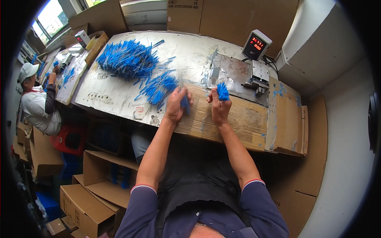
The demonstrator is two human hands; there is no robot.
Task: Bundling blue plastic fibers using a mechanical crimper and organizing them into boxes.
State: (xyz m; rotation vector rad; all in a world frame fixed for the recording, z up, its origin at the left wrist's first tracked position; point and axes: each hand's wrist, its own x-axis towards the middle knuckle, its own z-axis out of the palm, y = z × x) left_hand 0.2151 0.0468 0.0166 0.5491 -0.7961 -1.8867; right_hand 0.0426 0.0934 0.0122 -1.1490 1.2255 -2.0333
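Observation:
My left hand [174, 107] is closed over the near edge of the worktable, around a few thin sticks with blue parts [185, 104]. Their pale ends poke up above the fingers, slightly blurred. To its right, my right hand [220, 110] grips a tight bundle of blue-ended sticks [223, 92], blue ends facing up. A small loose heap of the same blue sticks [158, 89] lies just left of my left hand. Farther back at the left is a much larger pile [127, 59], its thin pale shafts pointing in many directions.
A flat cardboard sheet [238, 123] covers the table's front. Behind my right hand stand a metal plate [232, 75] with a small clamp-like device [260, 81] and a red digital display [257, 45]. A cardboard box [285, 119] is at right. A co-worker [37, 97] sits left; cartons [87, 206] stand below.

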